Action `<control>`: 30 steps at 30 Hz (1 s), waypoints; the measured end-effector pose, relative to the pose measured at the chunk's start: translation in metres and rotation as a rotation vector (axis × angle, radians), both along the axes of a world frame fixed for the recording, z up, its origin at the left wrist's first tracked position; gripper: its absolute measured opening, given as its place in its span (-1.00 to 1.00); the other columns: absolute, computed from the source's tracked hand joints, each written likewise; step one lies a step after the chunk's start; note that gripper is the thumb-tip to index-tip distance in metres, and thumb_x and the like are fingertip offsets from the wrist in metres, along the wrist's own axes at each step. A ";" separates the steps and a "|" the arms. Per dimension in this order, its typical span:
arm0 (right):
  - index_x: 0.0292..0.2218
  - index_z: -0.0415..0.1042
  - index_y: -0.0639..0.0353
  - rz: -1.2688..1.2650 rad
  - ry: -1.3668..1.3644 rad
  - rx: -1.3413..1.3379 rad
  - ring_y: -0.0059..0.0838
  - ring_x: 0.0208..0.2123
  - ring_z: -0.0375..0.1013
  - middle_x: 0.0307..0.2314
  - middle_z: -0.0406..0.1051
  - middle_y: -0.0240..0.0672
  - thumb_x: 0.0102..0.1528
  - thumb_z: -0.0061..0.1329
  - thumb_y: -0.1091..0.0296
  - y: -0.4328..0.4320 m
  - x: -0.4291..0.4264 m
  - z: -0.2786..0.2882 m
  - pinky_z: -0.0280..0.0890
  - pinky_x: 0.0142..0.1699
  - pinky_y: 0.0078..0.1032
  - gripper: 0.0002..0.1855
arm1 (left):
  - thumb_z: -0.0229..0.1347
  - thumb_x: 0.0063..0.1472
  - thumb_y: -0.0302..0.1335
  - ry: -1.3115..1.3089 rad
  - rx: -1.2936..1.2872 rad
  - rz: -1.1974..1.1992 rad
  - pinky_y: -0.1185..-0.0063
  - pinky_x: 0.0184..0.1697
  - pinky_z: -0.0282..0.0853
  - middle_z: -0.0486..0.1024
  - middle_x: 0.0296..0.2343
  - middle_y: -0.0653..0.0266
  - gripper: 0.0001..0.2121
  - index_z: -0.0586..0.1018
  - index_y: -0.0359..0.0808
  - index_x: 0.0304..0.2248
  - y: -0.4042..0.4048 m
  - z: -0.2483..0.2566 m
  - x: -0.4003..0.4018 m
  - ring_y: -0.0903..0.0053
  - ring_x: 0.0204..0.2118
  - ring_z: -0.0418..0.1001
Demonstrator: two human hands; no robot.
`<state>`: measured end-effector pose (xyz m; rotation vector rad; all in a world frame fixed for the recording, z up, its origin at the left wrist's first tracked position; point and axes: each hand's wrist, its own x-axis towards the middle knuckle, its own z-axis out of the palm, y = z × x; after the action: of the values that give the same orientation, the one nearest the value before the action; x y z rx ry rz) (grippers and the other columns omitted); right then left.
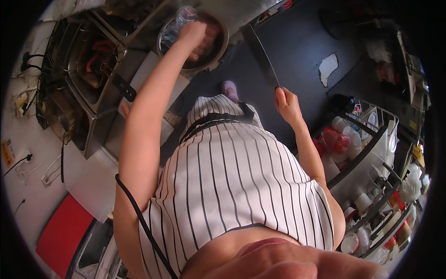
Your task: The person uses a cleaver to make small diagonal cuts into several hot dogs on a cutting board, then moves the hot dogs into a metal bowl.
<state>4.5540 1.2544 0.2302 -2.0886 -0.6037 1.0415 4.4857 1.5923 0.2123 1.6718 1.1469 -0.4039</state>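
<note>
My right hand (288, 103) grips the handle of a long-bladed knife (262, 52), held out over the floor with its blade pointing away from me. My left hand (192, 34) reaches over a round metal bowl (225, 38), its fingers curled and partly hidden. Reddish-brown pieces of food (210, 36), perhaps sausages, lie in the bowl beside and below that hand. A clear plastic bag (169, 35) bunches at the bowl's left side, against my left hand. Whether my fingers hold the bag or the food cannot be seen.
To the left stands a metal deep fryer (85, 101) with wire baskets and reddish food (101, 47). A white board (148, 69) lies below the bowl. On the right, a shelf rack (369, 150) holds packages and tubs. Dark matting (296, 45) covers the floor, with a pale patch (328, 69).
</note>
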 end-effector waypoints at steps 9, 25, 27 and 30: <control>-0.60 0.24 0.32 -0.049 0.047 0.061 -0.44 -0.67 0.22 -0.76 0.23 -0.26 0.12 -0.33 -0.09 -0.007 0.015 -0.017 0.14 -0.51 -0.48 -0.43 | 0.07 -0.02 -0.26 -0.138 1.148 -0.584 0.22 -0.01 0.07 0.26 -0.08 0.24 -0.60 0.38 -0.26 -0.19 0.008 -0.032 -0.029 0.25 -0.01 0.15; -0.60 0.24 0.30 -0.039 0.192 0.130 -0.51 -0.69 0.20 -0.77 0.21 -0.31 0.12 -0.32 -0.02 0.029 0.027 -0.030 0.11 -0.54 -0.51 -0.48 | -0.02 0.00 -0.26 -0.106 1.194 -0.281 0.37 -0.37 0.23 0.43 -0.61 0.23 -0.79 0.45 -0.21 -0.60 0.032 -0.013 -0.056 0.27 -0.43 0.37; -0.58 0.25 0.30 -0.064 0.192 0.147 -0.55 -0.69 0.19 -0.77 0.21 -0.36 0.12 -0.31 0.01 0.039 0.027 -0.036 0.11 -0.55 -0.54 -0.51 | -0.02 -0.02 -0.29 -0.154 1.141 -0.210 0.39 -0.45 0.22 0.43 -0.63 0.23 -0.80 0.43 -0.23 -0.64 0.027 -0.004 -0.051 0.23 -0.50 0.35; -0.56 0.28 0.31 -0.072 0.218 0.169 -0.55 -0.68 0.22 -0.76 0.24 -0.36 0.13 -0.30 0.02 0.066 0.024 -0.031 0.12 -0.54 -0.56 -0.52 | 0.01 -0.05 -0.35 -0.262 0.985 -0.018 0.46 -0.57 0.18 0.41 -0.68 0.25 -0.80 0.39 -0.27 -0.69 0.027 0.006 -0.057 0.27 -0.64 0.32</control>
<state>4.5778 1.3201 0.1994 -1.8092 -0.4856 1.1186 4.4290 1.6197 0.2180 2.4701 1.2026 0.4555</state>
